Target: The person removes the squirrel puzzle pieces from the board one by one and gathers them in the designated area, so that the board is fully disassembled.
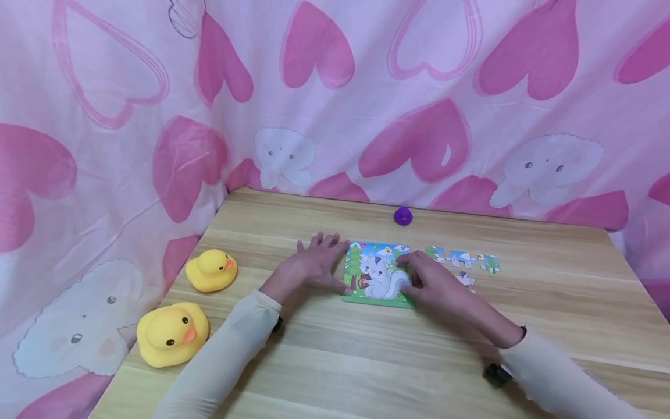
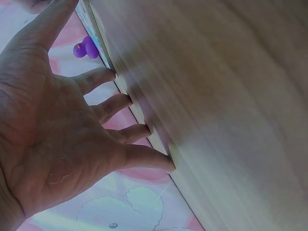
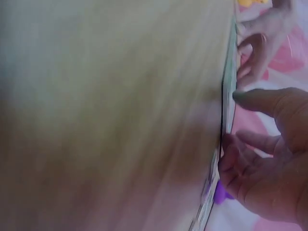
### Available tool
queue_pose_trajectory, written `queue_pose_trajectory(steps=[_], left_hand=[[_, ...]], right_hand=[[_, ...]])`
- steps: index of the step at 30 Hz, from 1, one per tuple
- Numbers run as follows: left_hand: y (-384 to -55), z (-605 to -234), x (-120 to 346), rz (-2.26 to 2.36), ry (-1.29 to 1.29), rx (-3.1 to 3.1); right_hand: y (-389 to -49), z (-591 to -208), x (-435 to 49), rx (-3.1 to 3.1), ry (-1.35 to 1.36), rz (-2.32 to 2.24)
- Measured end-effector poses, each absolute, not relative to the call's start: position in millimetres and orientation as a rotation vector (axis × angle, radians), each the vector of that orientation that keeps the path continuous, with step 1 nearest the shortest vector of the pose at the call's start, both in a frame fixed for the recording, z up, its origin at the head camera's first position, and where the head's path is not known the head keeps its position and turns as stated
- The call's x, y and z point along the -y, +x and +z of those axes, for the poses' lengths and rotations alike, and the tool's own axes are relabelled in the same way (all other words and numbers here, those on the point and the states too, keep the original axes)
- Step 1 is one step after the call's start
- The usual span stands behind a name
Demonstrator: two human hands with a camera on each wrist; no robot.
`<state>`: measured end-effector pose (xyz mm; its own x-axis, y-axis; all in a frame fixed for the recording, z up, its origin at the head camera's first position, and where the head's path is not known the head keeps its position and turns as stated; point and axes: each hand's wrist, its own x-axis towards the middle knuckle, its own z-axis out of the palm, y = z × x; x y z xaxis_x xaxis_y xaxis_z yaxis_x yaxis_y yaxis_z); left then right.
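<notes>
A jigsaw puzzle (image 1: 376, 273) with a white squirrel picture lies flat on the table in the head view. My left hand (image 1: 316, 265) is at its left side, fingers spread, with the thumb at the lower left corner. In the left wrist view, that hand's fingertips (image 2: 122, 99) rest on the tabletop. The right hand (image 1: 431, 282) touches the puzzle's right side, thumb and index finger apart. In the right wrist view, its thumb (image 3: 260, 101) reaches the puzzle's edge while other fingers bend in. Several loose puzzle pieces (image 1: 460, 258) lie just beyond the right hand, partly hidden by it.
Two yellow rubber ducks (image 1: 211, 270) sit along the left side of the wooden table (image 1: 356, 361). A small purple object (image 1: 403, 216) stands near the back edge. Behind the table hangs a pink curtain with hearts (image 1: 316, 46).
</notes>
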<state>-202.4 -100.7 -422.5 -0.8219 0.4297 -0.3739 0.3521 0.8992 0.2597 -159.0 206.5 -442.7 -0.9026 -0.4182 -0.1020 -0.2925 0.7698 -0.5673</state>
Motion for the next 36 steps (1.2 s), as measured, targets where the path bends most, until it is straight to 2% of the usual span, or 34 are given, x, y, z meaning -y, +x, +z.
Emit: queue_pose_trajectory(steps=[14,22,36], left_hand=[[-202.4,-426.4,100.1,0.259,0.568,-2.625],[-202.8,-425.2,100.0,0.235,0.578,-2.627],[-204.5,-421.9,100.3,0.242,0.570,-2.628]], right_hand=[[-154.9,-445.1,-195.8,-2.748,-0.475,-0.819],[-160.3,-446.3,-196.9,-2.805,-0.652,-0.771],[-182.5,-430.4,-195.3,-2.714,-0.701,-0.683]])
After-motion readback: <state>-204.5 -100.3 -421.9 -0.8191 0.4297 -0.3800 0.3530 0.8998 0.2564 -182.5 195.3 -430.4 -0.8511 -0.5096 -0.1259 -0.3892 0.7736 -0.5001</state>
